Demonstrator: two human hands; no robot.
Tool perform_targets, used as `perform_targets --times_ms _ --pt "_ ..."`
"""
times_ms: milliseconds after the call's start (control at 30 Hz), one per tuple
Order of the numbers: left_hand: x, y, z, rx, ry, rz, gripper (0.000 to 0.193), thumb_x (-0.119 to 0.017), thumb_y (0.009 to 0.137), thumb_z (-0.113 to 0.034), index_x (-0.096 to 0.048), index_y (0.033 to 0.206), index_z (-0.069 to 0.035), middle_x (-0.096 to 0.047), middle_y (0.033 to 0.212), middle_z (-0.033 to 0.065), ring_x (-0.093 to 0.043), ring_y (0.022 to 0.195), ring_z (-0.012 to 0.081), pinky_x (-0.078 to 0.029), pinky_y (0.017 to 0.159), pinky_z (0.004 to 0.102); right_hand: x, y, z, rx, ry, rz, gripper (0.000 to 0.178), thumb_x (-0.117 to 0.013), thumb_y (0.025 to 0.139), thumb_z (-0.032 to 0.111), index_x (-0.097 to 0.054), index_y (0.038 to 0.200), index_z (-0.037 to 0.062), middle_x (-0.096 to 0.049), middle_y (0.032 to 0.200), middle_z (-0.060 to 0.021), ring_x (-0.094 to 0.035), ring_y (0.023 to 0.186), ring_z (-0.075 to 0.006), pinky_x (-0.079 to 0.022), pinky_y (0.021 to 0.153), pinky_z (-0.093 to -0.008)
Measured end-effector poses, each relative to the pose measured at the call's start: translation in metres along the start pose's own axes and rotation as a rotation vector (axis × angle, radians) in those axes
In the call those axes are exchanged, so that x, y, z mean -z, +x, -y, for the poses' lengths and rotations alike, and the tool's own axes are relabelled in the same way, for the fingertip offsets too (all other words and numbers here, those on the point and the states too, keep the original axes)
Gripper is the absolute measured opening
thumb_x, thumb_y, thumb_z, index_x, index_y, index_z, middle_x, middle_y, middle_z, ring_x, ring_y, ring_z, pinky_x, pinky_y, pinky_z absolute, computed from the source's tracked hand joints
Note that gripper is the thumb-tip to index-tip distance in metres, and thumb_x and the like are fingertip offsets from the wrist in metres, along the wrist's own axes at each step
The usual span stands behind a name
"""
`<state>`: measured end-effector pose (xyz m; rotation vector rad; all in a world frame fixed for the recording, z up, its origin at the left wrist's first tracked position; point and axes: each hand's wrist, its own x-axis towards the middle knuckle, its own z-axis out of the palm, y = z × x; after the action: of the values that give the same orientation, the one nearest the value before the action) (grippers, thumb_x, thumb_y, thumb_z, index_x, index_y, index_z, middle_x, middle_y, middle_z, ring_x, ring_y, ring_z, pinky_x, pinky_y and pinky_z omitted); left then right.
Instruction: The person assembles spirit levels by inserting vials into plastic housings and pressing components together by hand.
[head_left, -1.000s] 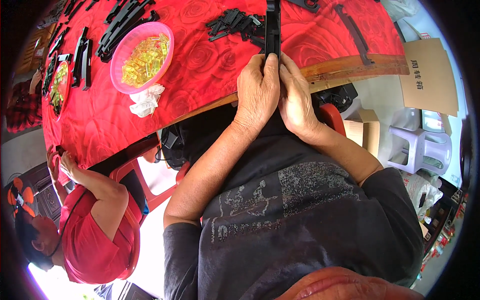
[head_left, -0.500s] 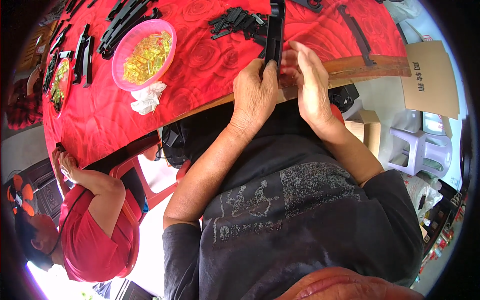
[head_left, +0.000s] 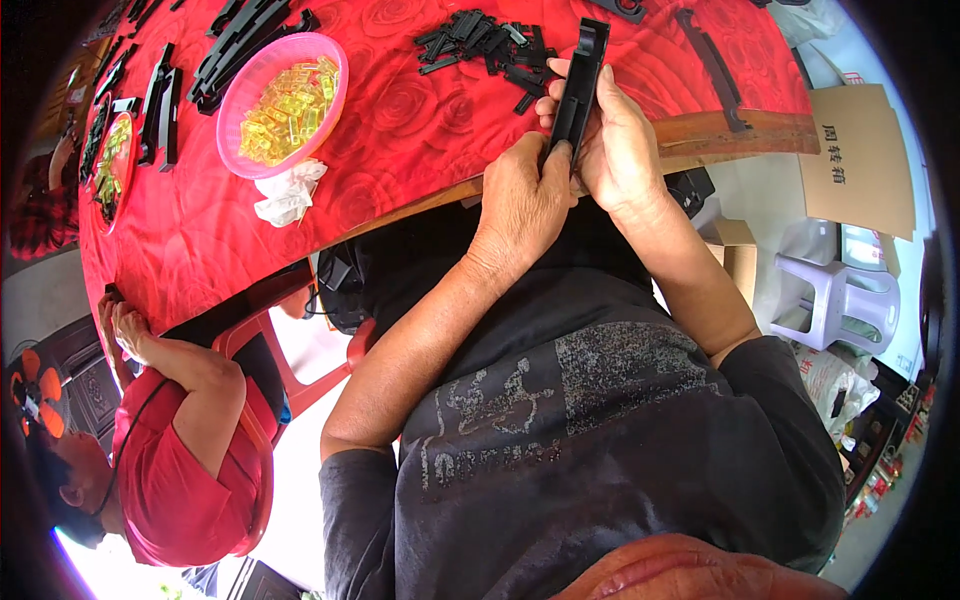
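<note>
A long, narrow black plastic housing (head_left: pixel 578 95) with a channel along it is held up over the table's near edge, tilted slightly to the right. My left hand (head_left: pixel 522 198) grips its near end, thumb on top. Around its middle, my right hand (head_left: pixel 622 150) has its thumb on the right side and fingertips showing on the left. Just left of the housing's far part lies a pile of small black plastic pieces (head_left: pixel 470 42) on the red tablecloth (head_left: pixel 400 110).
A pink basket (head_left: pixel 226 130) of clear yellow pieces (head_left: pixel 290 112) stands left, with crumpled white tissue (head_left: pixel 290 194) beside it. More long black parts (head_left: pixel 240 50) lie at far left. A co-worker in red (head_left: pixel 200 470) sits left. Right stand a carton (head_left: pixel 860 160) and stool (head_left: pixel 835 300).
The black housing has shifted right and tilted, its far end coming into view. My right hand, flat and apart beside it before, has closed around it. My left hand keeps its grip.
</note>
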<state>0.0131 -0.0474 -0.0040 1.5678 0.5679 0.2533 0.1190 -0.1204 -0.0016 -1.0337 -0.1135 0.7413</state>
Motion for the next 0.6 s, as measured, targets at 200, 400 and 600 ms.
perform_targets --times_ms 200,400,600 --pt "0.0 -0.004 -0.009 0.02 -0.105 0.075 0.025 -0.051 0.098 -0.016 -0.055 0.086 0.005 -0.062 0.064 0.0095 -0.065 0.057 0.0163 -0.05 0.054 0.03 0.007 -0.003 0.001 -0.02 0.064 0.063 0.047 -0.036 0.105 0.043 -0.056 0.117 0.0023 -0.064 0.098 -0.0129 -0.066 0.099 -0.0301 -0.054 0.084 -0.0398" --pt "-0.001 -0.004 -0.003 0.024 -0.234 0.132 0.023 -0.047 0.101 -0.016 -0.053 0.091 0.004 -0.058 0.067 0.0065 -0.06 0.055 0.0133 -0.049 0.053 0.0286 -0.003 -0.008 0.003 -0.009 0.035 0.001 0.049 -0.032 0.106 0.046 -0.054 0.118 0.0039 -0.067 0.109 -0.0181 -0.067 0.094 -0.028 -0.057 0.07 -0.037" --pt "-0.003 -0.003 0.001 0.04 -0.258 0.187 0.023 -0.043 0.102 -0.017 -0.055 0.102 0.002 -0.058 0.073 0.0023 -0.054 0.061 0.0085 -0.041 0.055 0.0243 0.006 -0.009 0.001 0.022 -0.049 0.066 0.051 -0.032 0.105 0.048 -0.054 0.118 0.0044 -0.068 0.107 -0.0178 -0.067 0.075 -0.0207 -0.052 0.043 -0.0276"
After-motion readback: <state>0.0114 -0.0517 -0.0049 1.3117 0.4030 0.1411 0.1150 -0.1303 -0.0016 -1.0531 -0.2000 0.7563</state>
